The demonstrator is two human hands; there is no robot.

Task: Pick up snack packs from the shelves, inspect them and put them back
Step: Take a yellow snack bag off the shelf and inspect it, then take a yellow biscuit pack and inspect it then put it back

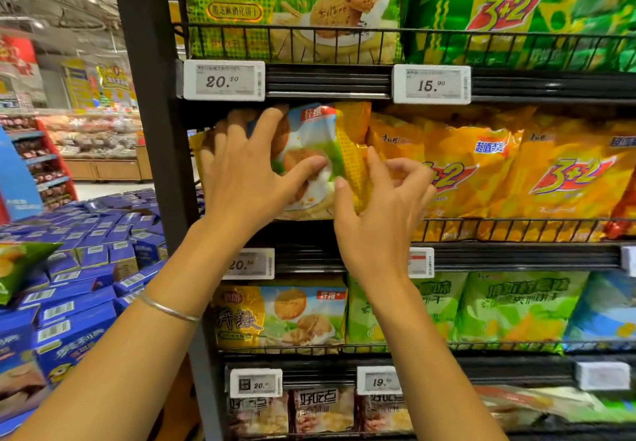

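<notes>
Nearest the camera, two bare forearms rise from the bottom edge; a thin silver bangle [168, 309] circles the left wrist. At 6 o'clock the lowest shelf shows white price tags reading "20." and "19." [378, 380] above crinkled packs printed with bold Chinese characters. One shelf up, at 7 o'clock from centre, sits a glossy yellow biscuit bag [278, 316] picturing round biscuits, with pale green bags [516, 306] beside it toward 4 o'clock.

At centre, the left hand [247, 169] lies spread on the snack pack [320, 151], fingers straight and pressing its face, thumb across the biscuit picture. The right hand [378, 206] pinches the pack's yellow dotted right edge between thumb and curled fingers. The pack is a shiny plastic pillow bag, blue, white and green with a red corner label, standing on the middle shelf at its left end, behind the black wire rail, just under the "20.20" price tag [224, 80].

Toward 3 o'clock on that shelf stand orange foil bags marked "3+2" [564, 179]. At 1 o'clock a tag reads "15.90" [432, 84], under green "3+2" bags [509, 10]. At 12 o'clock stands a large green biscuit bag [292, 3].

Far off at 9 o'clock lie stacked blue cartons [79, 268] with barcodes, and blurred store displays beyond.
</notes>
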